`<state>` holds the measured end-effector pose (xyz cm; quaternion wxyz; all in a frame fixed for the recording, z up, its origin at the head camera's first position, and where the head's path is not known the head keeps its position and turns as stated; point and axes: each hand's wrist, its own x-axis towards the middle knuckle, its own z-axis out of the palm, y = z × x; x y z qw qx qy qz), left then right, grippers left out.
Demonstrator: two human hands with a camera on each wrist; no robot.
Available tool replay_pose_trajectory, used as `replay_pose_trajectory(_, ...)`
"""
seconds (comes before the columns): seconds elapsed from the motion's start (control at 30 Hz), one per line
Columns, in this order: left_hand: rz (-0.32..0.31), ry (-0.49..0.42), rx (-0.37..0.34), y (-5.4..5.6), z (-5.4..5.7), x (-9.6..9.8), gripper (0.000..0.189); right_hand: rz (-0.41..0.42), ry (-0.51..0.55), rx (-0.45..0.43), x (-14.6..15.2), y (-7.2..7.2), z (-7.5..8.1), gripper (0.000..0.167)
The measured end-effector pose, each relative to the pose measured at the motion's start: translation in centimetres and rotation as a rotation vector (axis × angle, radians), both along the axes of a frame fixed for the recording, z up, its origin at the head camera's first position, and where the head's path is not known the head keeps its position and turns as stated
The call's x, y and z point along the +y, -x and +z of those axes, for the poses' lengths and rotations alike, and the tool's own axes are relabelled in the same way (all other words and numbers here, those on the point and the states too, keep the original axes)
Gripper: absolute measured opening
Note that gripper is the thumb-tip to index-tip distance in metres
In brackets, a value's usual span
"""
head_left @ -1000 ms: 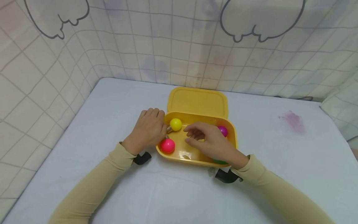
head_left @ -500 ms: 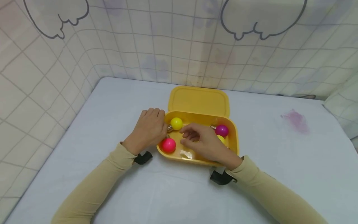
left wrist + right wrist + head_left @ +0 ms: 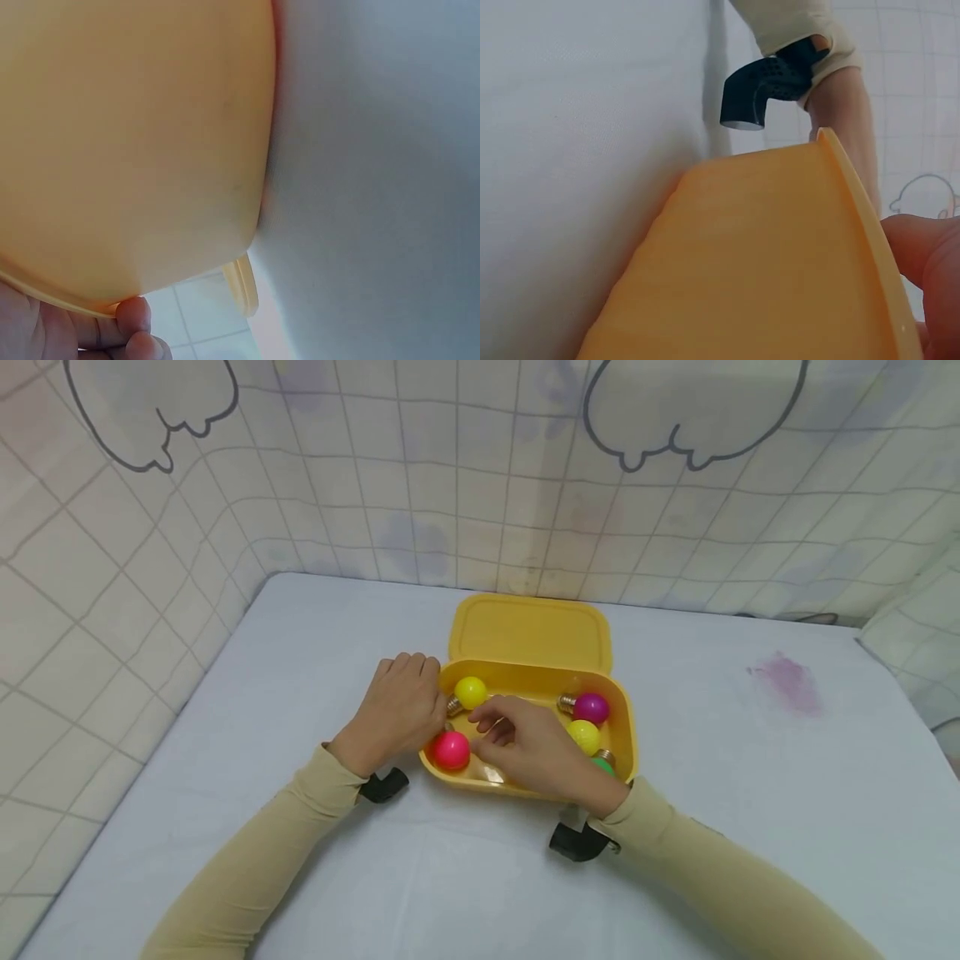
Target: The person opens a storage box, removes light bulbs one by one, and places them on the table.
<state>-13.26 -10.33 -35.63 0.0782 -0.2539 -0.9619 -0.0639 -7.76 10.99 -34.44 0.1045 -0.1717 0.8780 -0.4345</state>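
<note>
My left hand (image 3: 401,706) grips the left rim of a yellow plastic box (image 3: 632,731); in the left wrist view its fingertips (image 3: 133,315) curl over the edge. Inside at the left lie a yellow light bulb (image 3: 471,692) and a bright pink bulb (image 3: 452,750). My right hand (image 3: 531,745) is over the middle of the box, fingers loosely bent, fingertips close to the pink bulb and nothing seen between them. Beside that hand, at the right end, are a purple bulb (image 3: 591,708), a second yellow bulb (image 3: 584,737) with a dimpled surface and a partly hidden green bulb (image 3: 603,765).
Behind the box lies a yellow lid (image 3: 530,633), folded back flat. The white tabletop (image 3: 330,618) carries a pink stain (image 3: 787,683) at the right. A grid-patterned curtain (image 3: 480,468) rises along the table's back and left. Black wrist mounts (image 3: 576,842) hang below both sleeves.
The right hand has moved left across the box toward the pink bulb, uncovering the purple, dimpled yellow and green bulbs. The left hand has stayed at the rim.
</note>
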Motion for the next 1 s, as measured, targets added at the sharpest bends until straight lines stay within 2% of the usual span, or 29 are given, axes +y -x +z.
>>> replay_pose_trajectory(0.27,-0.009,-0.013,-0.020,0.0,0.1,-0.1,0.020,-0.018,-0.024,-0.100,-0.1,0.8,-0.2,0.039)
replay_pose_trajectory(0.4,0.002,-0.017,-0.046,0.1,0.2,-0.1,0.019,0.002,-0.017,-0.113,0.0,0.9,-0.3,0.039)
replay_pose_trajectory(0.53,0.010,-0.023,-0.078,0.1,0.1,0.0,0.020,-0.011,-0.012,-0.118,0.3,0.5,-0.1,0.039)
replay_pose_trajectory(0.8,0.015,-0.017,-0.051,0.1,0.0,-0.1,0.020,-0.009,0.008,-0.090,0.8,-0.5,1.9,0.034)
replay_pose_trajectory(1.0,0.005,-0.033,-0.044,0.2,0.0,-0.1,0.018,0.040,-0.031,-0.044,0.7,0.1,3.8,0.029)
